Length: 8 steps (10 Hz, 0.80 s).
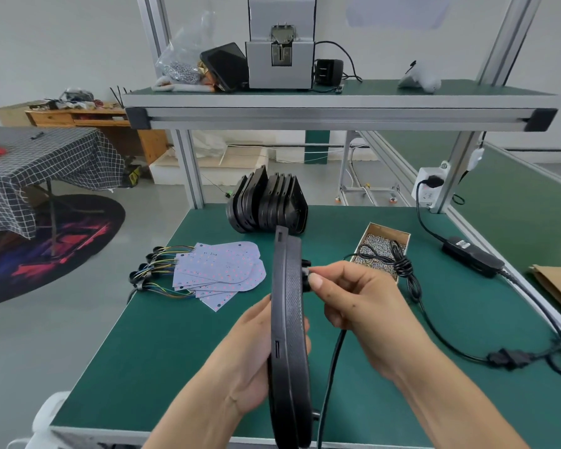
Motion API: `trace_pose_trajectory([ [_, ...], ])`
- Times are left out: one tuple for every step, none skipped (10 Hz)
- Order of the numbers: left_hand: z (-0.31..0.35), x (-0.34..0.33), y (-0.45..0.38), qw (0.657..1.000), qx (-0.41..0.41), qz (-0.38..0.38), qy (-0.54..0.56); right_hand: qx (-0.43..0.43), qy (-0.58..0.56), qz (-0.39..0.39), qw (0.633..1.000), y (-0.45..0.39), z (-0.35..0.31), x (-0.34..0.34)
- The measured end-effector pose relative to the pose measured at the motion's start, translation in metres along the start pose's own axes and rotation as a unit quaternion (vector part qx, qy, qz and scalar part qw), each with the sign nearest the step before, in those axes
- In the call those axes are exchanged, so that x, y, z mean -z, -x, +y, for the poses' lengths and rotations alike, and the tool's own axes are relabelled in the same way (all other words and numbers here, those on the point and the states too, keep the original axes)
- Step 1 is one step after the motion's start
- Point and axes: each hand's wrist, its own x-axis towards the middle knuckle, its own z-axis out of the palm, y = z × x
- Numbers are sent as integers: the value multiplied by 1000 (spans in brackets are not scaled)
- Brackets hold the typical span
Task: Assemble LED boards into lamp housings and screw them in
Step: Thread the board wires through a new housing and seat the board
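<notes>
A green work table (pixel 182 345) fills the lower view, with an aluminium-framed upper shelf (pixel 337 103) above its far edge carrying a grey screw feeder machine (pixel 280 56), a dark tablet (pixel 224 64) and a clear bag of small parts (pixel 182 59). At the back of the table a row of black lamp housings (pixel 266 202) stands on edge, leaning together. Left of centre a fanned pile of white LED boards (pixel 222 270) lies flat, their coloured wires running left to black connectors (pixel 146 267) near the table edge. Toward the right sits an open cardboard box of screws (pixel 384 246), with a bundled black cable (pixel 402 267) lying partly across it and a black power adapter (pixel 473 257) farther right. In front, held above the table and edge-on to the camera, is one lamp housing (pixel 287 335). The left hand (pixel 250 361) grips it from the left side, palm against it and fingertips curling round its right edge. The right hand (pixel 353 299) is just beside the housing's right face, thumb and forefinger pinching a small black plug (pixel 306 267) that pokes out of the housing; a black cord (pixel 332 367) hangs down below this hand.
</notes>
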Motion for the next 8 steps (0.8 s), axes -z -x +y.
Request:
trace_pose_trajectory([
  [6, 1, 1, 1000, 1, -2, -12, -9, -19, -13, 1000, -2, -3, -1],
  [13, -6, 6, 999, 20, 21, -15, -13, -17, -22, 1000, -2, -4, -2],
  [11, -10, 4, 1000, 13, 19, -13, 5, 40, 0, 999, -2, -2, -3],
  [7, -13, 5, 1000, -15, 11, -25, 9, 70, 15, 997, -2, 1, -1],
  [4, -16, 1, 998, -55, 27, -31, 4, 60, -2, 998, -3, 1, -5],
  [7, -15, -5, 983, -143, 88, -74, 3, 40, 17, 999, -8, -4, -4],
  [9, -8, -6, 949, -215, 167, -161, -4, 34, 75, 997, -13, -13, 18],
  [6, -4, -4, 899, -258, 224, -275, -30, 49, 6, 998, -11, -17, 29],
])
